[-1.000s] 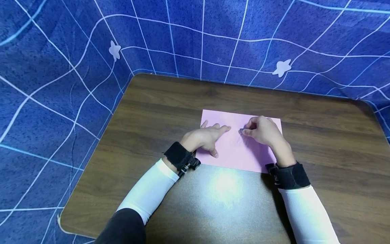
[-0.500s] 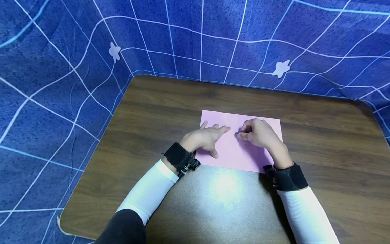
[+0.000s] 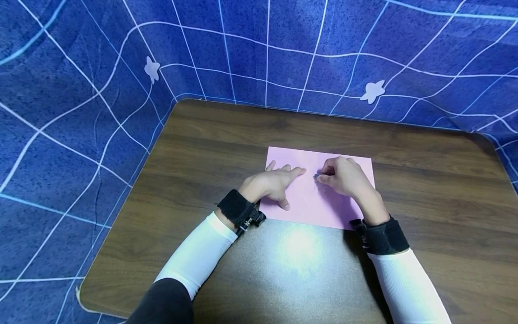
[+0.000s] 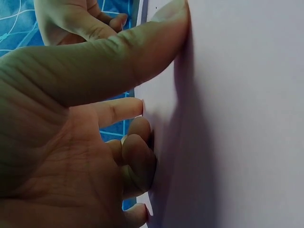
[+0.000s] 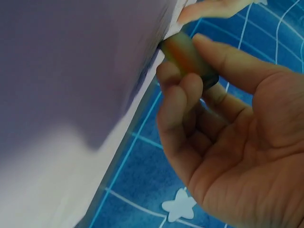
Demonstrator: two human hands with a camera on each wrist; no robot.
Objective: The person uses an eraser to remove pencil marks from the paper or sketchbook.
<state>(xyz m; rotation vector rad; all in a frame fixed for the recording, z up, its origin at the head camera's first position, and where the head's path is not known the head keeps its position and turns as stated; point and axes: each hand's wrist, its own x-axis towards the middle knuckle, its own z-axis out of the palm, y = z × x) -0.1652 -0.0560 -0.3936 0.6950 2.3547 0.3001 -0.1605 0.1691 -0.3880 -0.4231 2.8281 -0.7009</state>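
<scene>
A pink sheet of paper (image 3: 303, 209) lies on the wooden table. On its left part rests my left hand (image 3: 275, 182), fingers spread and fingertips touching the paper, as the left wrist view also shows with the thumb (image 4: 142, 52) on the sheet. My right hand (image 3: 344, 175) is over the right half. It pinches a small eraser (image 5: 185, 54) with green, orange and dark bands between thumb and fingers. The eraser's end meets the paper a little right of my left index fingertip. Faint marks show on the sheet near it; what they depict is too small to tell.
The brown wooden table (image 3: 210, 139) has rounded corners. Behind it and to its left hangs a blue cloth (image 3: 243, 54) with wavy white lines and star shapes. A bright light reflection falls on the tabletop in front of the paper.
My right hand with the eraser has shifted left across the paper, then back right a very little. My left hand has stayed in place.
</scene>
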